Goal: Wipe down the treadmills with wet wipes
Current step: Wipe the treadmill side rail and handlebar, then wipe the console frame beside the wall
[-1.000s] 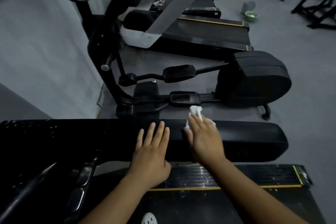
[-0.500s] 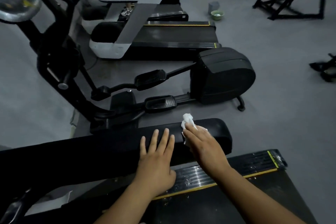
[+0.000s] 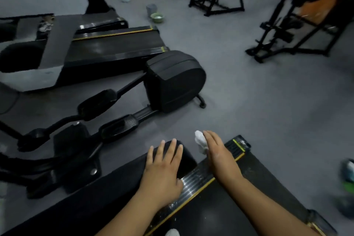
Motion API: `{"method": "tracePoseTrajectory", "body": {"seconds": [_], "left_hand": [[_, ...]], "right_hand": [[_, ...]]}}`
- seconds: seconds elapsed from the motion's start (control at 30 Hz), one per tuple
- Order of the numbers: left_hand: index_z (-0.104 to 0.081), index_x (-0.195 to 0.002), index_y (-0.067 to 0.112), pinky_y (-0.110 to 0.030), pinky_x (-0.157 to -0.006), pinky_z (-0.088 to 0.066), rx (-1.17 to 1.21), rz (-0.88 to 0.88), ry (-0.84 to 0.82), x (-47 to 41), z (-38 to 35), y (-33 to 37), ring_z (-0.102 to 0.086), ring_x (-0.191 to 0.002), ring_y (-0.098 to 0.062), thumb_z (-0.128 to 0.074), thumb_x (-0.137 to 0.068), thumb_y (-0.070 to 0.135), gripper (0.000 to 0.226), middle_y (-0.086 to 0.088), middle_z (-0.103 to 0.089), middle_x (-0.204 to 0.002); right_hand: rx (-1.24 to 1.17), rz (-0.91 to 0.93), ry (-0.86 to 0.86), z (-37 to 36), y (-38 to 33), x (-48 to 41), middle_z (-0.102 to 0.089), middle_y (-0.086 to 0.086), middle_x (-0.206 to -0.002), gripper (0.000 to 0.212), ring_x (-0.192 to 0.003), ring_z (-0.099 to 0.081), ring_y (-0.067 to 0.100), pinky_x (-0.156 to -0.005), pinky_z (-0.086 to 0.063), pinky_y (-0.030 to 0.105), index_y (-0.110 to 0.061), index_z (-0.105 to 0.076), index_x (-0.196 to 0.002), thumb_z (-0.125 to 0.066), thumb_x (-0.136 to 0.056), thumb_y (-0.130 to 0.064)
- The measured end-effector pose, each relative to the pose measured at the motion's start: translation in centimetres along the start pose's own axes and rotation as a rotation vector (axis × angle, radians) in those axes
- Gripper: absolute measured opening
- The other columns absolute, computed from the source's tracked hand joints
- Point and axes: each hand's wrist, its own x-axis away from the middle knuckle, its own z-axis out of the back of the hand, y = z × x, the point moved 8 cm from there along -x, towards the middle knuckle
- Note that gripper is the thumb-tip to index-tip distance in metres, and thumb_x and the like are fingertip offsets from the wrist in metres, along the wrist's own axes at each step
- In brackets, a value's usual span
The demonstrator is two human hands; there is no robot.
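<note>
Gym floor (image 3: pixel 249 101), dim. Left hand (image 3: pixel 162 168) flat, fingers straight, on treadmill rail (image 3: pixel 115 193) end. Right hand (image 3: pixel 220 157) holds wipe (image 3: pixel 200 142) just past rail end, above deck (image 3: pixel 239 197) edge; looks thumb-pinched, thumb hidden.

A grey gym floor (image 3: pixel 249 101) carries a black yellow-edged treadmill (image 3: pixel 115 48), a black elliptical trainer (image 3: pixel 172 80) and a green bowl (image 3: pixel 157 17) beside a grey tub (image 3: pixel 151 9).
</note>
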Motion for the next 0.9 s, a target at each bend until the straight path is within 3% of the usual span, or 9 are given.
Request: {"method": "tracePoseTrajectory", "body": {"seconds": [0.07, 0.13, 0.27, 0.4, 0.5, 0.53, 0.63, 0.73, 0.9], "left_hand": [[0.018, -0.159, 0.024, -0.055, -0.122, 0.013, -0.027, -0.084, 0.004, -2.0, 0.3, 2.5, 0.021, -0.153, -0.032, -0.042, -0.095, 0.043, 0.09, -0.001, 0.028, -0.166], [0.019, -0.159, 0.024, -0.056, -0.122, 0.012, -0.052, -0.193, -0.005, -4.3, 0.5, 6.2, 0.022, -0.153, -0.032, -0.041, -0.096, 0.044, 0.089, -0.001, 0.031, -0.164], [0.019, -0.159, 0.024, -0.055, -0.122, 0.014, -0.107, -0.364, -0.021, -9.1, 1.1, 14.7, 0.025, -0.152, -0.031, -0.043, -0.095, 0.042, 0.09, 0.0, 0.031, -0.164], [0.006, -0.162, 0.024, -0.057, -0.123, 0.006, -0.139, -0.518, 0.014, -13.7, 1.3, 24.3, 0.013, -0.155, -0.033, -0.044, -0.088, 0.037, 0.09, -0.002, 0.019, -0.168], [-0.04, -0.154, 0.019, -0.062, -0.115, -0.031, -0.159, -0.635, 0.034, -17.1, 1.0, 31.9, -0.034, -0.147, -0.039, -0.046, -0.067, 0.039, 0.09, -0.009, -0.028, -0.165], [-0.045, -0.151, 0.018, -0.061, -0.112, -0.035, -0.169, -0.661, 0.056, -18.3, 0.9, 34.5, -0.04, -0.144, -0.038, -0.046, -0.064, 0.04, 0.09, -0.01, -0.034, -0.162], [-0.03, -0.158, 0.021, -0.058, -0.119, -0.018, -0.193, -0.688, 0.068, -22.2, 1.1, 42.3, -0.022, -0.153, -0.037, -0.046, -0.074, 0.043, 0.089, -0.009, -0.016, -0.168], [-0.035, -0.155, 0.019, -0.056, -0.114, -0.024, -0.161, -0.669, 0.116, -26.0, 2.1, 48.5, -0.032, -0.149, -0.036, -0.042, -0.074, 0.047, 0.086, -0.009, -0.027, -0.165], [-0.018, -0.16, 0.024, -0.057, -0.118, -0.018, -0.053, -0.621, 0.204, -32.9, 3.6, 54.9, -0.014, -0.155, -0.032, -0.039, -0.089, 0.061, 0.083, -0.008, -0.011, -0.169]], "right_hand": [[0.045, -0.041, 0.046, 1.9, 2.0, 1.0, -0.029, -0.002, -0.151, 0.07, -0.107, -0.059, 0.029, -0.085, -0.054, 0.043, -0.018, -0.03, -0.153, -0.057, -0.091, 0.001], [0.066, -0.104, 0.084, 4.1, 4.7, 2.2, -0.037, 0.0, -0.139, 0.056, -0.1, -0.057, 0.023, -0.08, -0.05, 0.034, -0.014, -0.041, -0.145, -0.054, -0.092, -0.004], [0.177, -0.195, 0.192, 9.0, 11.0, 4.6, -0.052, 0.003, -0.113, 0.019, -0.086, -0.06, 0.023, -0.064, -0.052, 0.033, -0.008, -0.063, -0.101, -0.066, -0.084, -0.001], [0.259, -0.29, 0.352, 14.5, 18.7, 7.5, -0.058, 0.018, -0.134, 0.023, -0.119, -0.059, 0.036, -0.092, -0.055, 0.045, -0.009, -0.067, -0.089, -0.08, -0.073, 0.001], [0.351, -0.37, 0.423, 18.3, 25.4, 9.5, -0.043, 0.02, -0.151, 0.024, -0.141, -0.04, 0.04, -0.113, -0.036, 0.059, -0.016, -0.062, -0.085, -0.076, -0.077, 0.002], [0.356, -0.39, 0.434, 19.5, 27.7, 10.1, -0.04, 0.019, -0.154, 0.025, -0.144, -0.037, 0.04, -0.114, -0.032, 0.059, -0.017, -0.061, -0.084, -0.075, -0.077, 0.002], [0.354, -0.444, 0.457, 23.2, 34.2, 11.4, -0.036, 0.017, -0.158, 0.026, -0.147, -0.032, 0.038, -0.115, -0.031, 0.058, -0.02, -0.062, -0.083, -0.076, -0.076, 0.001], [0.337, -0.456, 0.461, 26.6, 40.0, 12.0, -0.029, 0.014, -0.162, 0.027, -0.151, -0.024, 0.034, -0.118, -0.028, 0.056, -0.021, -0.06, -0.084, -0.074, -0.079, 0.001], [0.3, -0.489, 0.462, 31.7, 47.7, 9.6, -0.025, 0.012, -0.164, 0.023, -0.153, -0.018, 0.032, -0.12, -0.024, 0.055, -0.022, -0.06, -0.087, -0.072, -0.084, -0.003]]}}
